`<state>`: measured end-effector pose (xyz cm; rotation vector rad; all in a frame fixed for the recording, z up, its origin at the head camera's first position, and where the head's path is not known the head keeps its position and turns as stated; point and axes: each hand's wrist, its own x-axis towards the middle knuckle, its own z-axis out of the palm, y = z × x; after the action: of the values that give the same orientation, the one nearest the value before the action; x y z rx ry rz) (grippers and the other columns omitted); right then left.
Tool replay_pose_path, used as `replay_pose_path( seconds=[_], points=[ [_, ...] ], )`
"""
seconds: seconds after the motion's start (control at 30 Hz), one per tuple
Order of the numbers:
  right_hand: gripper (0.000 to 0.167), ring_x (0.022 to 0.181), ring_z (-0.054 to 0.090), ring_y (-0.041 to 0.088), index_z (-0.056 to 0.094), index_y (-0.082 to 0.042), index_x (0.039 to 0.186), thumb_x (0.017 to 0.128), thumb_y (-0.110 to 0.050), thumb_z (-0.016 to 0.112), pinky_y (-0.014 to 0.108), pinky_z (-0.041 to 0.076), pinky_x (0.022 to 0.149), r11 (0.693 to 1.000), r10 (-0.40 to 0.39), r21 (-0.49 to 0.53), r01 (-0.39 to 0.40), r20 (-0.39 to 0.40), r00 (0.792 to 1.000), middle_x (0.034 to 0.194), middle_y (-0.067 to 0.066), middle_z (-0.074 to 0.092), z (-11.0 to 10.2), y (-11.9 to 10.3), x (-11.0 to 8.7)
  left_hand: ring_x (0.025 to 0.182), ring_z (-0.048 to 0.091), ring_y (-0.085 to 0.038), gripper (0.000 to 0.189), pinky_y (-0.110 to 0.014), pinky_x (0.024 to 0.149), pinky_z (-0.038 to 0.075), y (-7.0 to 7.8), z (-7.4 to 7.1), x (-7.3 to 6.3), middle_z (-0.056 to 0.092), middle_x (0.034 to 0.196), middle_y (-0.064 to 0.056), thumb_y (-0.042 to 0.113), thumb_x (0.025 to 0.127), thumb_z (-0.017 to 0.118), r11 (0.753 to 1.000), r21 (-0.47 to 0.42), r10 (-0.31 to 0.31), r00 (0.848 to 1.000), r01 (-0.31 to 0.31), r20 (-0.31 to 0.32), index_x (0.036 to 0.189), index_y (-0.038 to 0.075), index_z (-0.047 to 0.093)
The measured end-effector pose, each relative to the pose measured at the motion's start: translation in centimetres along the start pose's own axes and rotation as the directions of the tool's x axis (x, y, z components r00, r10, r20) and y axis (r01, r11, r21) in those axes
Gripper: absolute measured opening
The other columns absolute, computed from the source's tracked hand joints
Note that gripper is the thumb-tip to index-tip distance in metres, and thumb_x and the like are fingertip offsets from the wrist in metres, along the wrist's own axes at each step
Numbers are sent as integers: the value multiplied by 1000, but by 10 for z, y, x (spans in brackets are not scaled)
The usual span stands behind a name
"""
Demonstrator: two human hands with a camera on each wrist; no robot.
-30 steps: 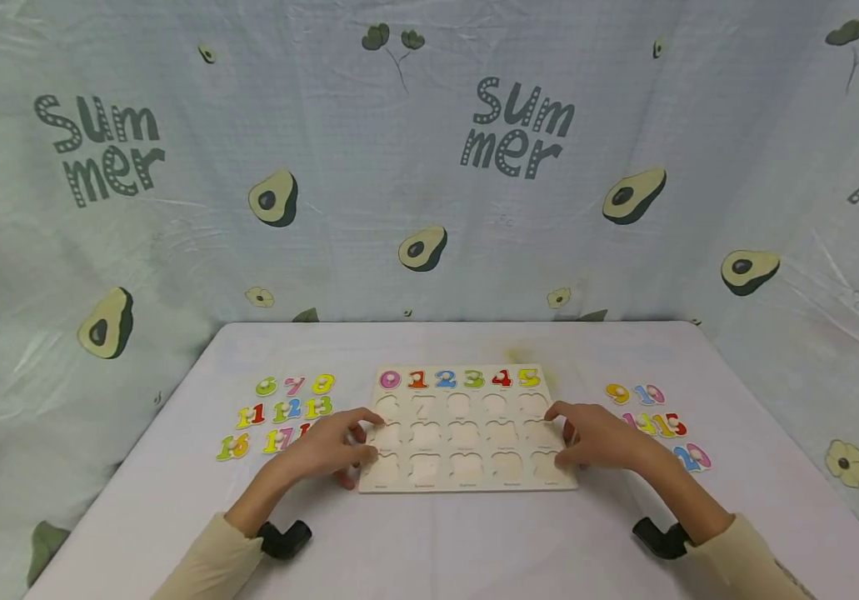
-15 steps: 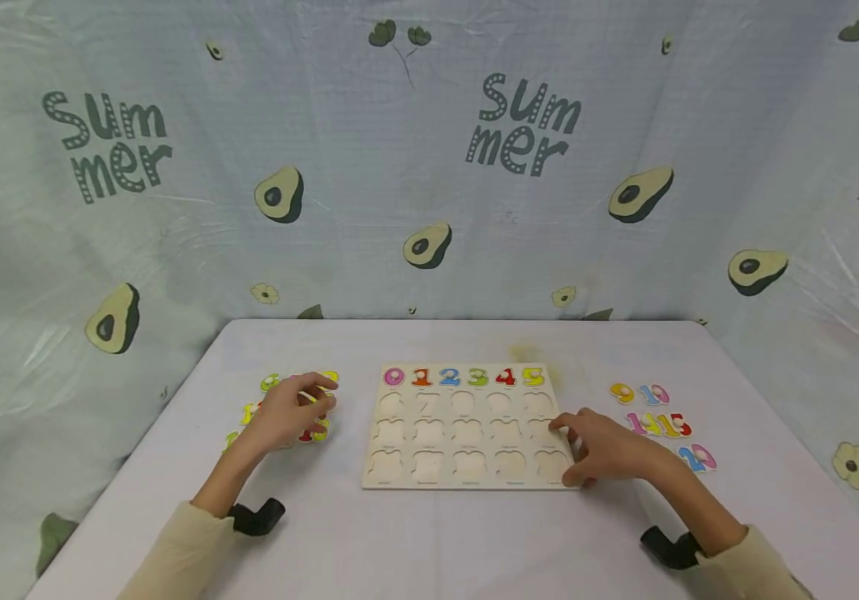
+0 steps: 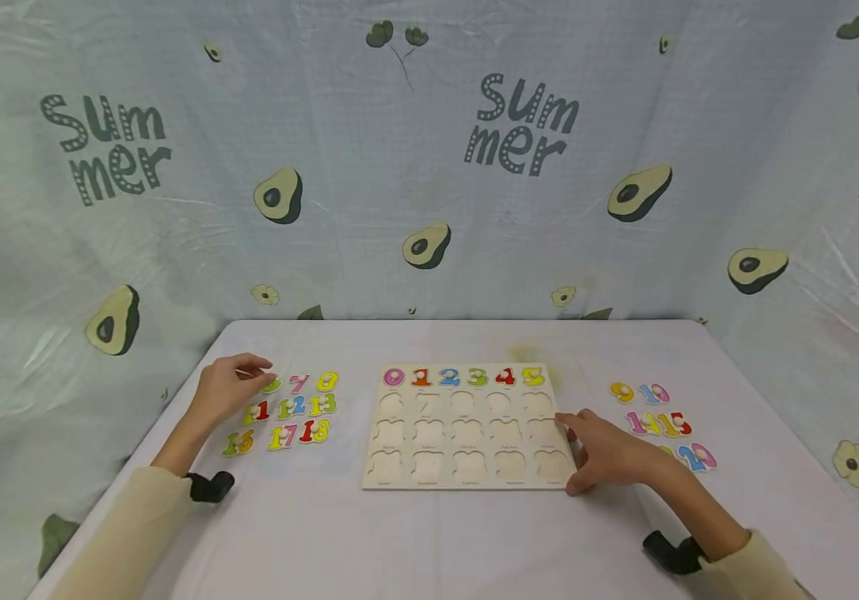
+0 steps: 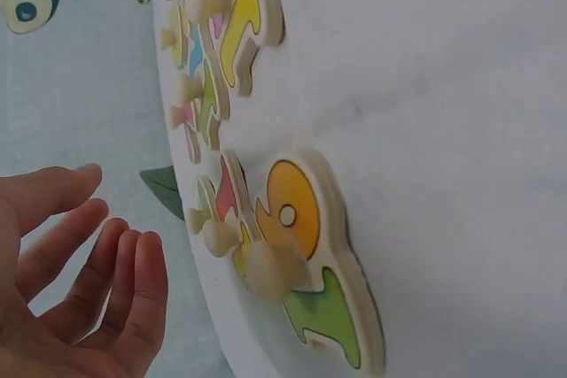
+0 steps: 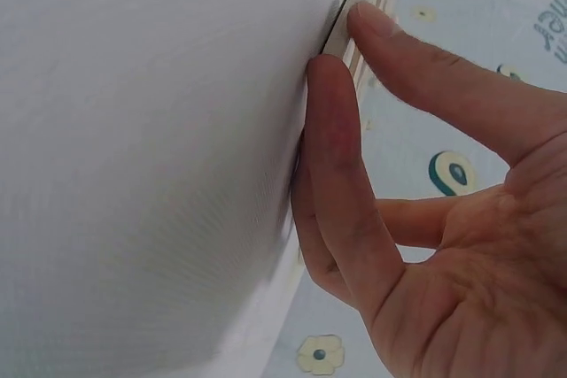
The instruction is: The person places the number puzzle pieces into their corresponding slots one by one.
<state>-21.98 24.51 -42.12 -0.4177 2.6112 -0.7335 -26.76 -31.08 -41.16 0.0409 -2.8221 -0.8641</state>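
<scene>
Green 6 (image 3: 274,385), L of board (image 3: 466,416), part-hidden by L hand (image 3: 228,386) (grip released); R hand (image 3: 609,452) touches board, can't tell if clenched.

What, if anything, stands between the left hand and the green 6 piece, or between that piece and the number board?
Nothing visible stands between the left hand and the green 6 piece. Toward the number board, the 7 piece and 8 piece lie on the table in between.

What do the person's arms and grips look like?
The person wears plain-looking cream sleeves, with a black, bent piece sticking out near each sleeve's end. The left grip and right grip wear no gloves.
</scene>
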Motion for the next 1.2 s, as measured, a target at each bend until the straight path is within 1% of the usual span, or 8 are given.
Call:
replay_pose_path(
  seconds=[0.07,0.13,0.33,0.53,0.67,0.87,1.0,1.2],
  points=[
    [102,87,58,17,40,5,153,71,-19,95,27,54,68,1000,5,16,-5,0,1000,125,13,54,0,0,0,101,66,-38,35,-43,83,56,-3,-1,3,70,112,-25,21,97,70,1000,12,-2,1000,2,19,122,-4,69],
    [101,86,58,17,40,7,152,71,-18,95,27,54,67,1000,10,29,-11,4,1000,126,14,54,-1,-1,0,101,65,-39,36,-46,85,56,-6,-1,6,70,111,-26,20,97,71,1000,23,-1,999,1,37,121,-6,69],
    [99,85,58,18,40,9,152,72,-14,94,28,57,67,997,22,71,-22,9,1000,127,15,52,0,-2,1,99,63,-35,36,-39,81,53,-15,2,15,70,109,-24,21,96,72,998,70,-16,994,8,113,119,-6,71],
    [100,84,57,17,40,9,151,71,-16,94,27,55,66,999,9,49,-9,-1,1000,123,13,53,0,-2,3,94,61,-31,33,-35,78,52,-21,4,21,71,110,-23,20,97,71,996,89,-26,984,11,179,117,-6,73],
    [98,81,59,17,41,8,151,72,-18,94,26,55,66,999,12,53,-12,-1,1000,122,12,53,0,-1,2,92,59,-30,32,-34,75,51,-21,4,22,69,107,-23,19,97,71,994,105,-38,982,19,185,118,-5,72],
    [96,80,58,16,43,8,150,72,-18,93,26,56,65,999,9,54,-8,-10,1000,118,11,53,1,1,3,94,56,-31,32,-36,79,49,-26,5,25,66,106,-22,19,97,71,990,120,-94,979,72,182,117,-6,71],
    [96,80,59,17,42,9,150,72,-16,93,27,58,65,997,15,80,-14,-11,1000,119,12,52,2,2,2,92,58,-29,31,-34,80,51,-28,6,29,69,105,-21,18,97,71,992,109,-87,977,66,195,117,-6,71],
    [95,80,60,17,42,8,150,73,-14,93,28,58,65,996,20,82,-19,-12,1000,120,13,52,2,1,2,86,60,-26,28,-30,74,52,-28,8,32,71,102,-21,14,97,71,994,95,-75,976,56,206,113,-8,72]
  ],
)
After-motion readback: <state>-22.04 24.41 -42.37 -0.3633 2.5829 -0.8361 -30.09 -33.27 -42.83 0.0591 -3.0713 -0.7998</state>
